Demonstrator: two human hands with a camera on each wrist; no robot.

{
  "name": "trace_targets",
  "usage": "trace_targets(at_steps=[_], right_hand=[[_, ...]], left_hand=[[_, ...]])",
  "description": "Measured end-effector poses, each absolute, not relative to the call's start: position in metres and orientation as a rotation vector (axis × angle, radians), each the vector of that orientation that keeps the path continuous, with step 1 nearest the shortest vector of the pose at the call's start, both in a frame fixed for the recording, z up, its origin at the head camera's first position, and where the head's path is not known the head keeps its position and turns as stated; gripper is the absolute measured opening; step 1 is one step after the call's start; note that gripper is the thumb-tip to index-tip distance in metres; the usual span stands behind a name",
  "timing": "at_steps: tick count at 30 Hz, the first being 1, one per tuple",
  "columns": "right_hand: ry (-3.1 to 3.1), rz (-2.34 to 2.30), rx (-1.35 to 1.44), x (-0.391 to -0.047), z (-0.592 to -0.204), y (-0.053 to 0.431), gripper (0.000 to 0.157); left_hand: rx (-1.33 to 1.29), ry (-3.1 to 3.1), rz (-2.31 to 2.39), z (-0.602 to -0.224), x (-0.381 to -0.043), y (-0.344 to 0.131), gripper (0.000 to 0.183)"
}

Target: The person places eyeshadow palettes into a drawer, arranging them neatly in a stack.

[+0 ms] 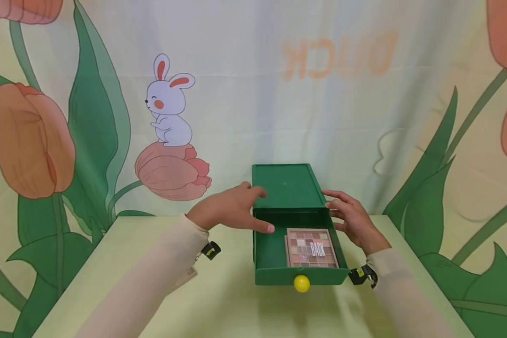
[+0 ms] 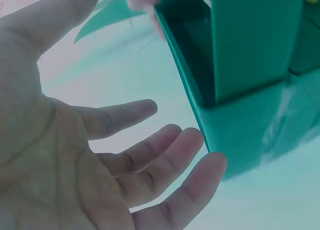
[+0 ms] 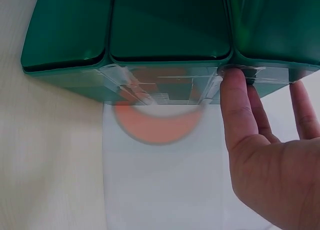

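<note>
A green drawer cabinet [image 1: 285, 183] stands on the table with its top drawer [image 1: 270, 256] pulled out. A yellow ball knob [image 1: 302, 283] sits on the drawer front. Inside, at the right, lies an eyeshadow palette [image 1: 314, 251] lettered "BACK"; an edge beneath it suggests another one. My left hand [image 1: 232, 206] is at the cabinet's left, its thumb over the drawer opening and its fingers spread, holding nothing. My right hand [image 1: 355, 220] is at the right side; in the right wrist view its fingertips touch the taped side of the cabinet [image 3: 170, 27].
Another palette [image 1: 185, 280] lies on the pale table [image 1: 219, 300], partly hidden by the left sleeve. Behind the table hangs a curtain [image 1: 245, 94] printed with tulips and a rabbit. Both wrists wear small black cameras.
</note>
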State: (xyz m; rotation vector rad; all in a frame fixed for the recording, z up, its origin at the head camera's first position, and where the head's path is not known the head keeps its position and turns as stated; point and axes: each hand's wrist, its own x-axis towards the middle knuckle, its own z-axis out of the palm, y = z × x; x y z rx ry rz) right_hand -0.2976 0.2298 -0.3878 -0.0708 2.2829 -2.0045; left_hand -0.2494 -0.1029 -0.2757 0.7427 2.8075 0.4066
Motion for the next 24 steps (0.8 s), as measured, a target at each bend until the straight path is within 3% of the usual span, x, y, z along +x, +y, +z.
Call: trace_targets(at_steps=[11,24], right_hand=[[2.286,-2.014,-0.080,-0.298,-0.388,0.231,0.053],[2.252,-2.045,-0.085,-0.298,-0.390,0.230,0.051]], left_hand=[[0.619,2.834,0.507,-0.291,-0.253,-0.166,0.093],[0.439,2.830,0.582,-0.345,-0.259,-0.219,0.090]])
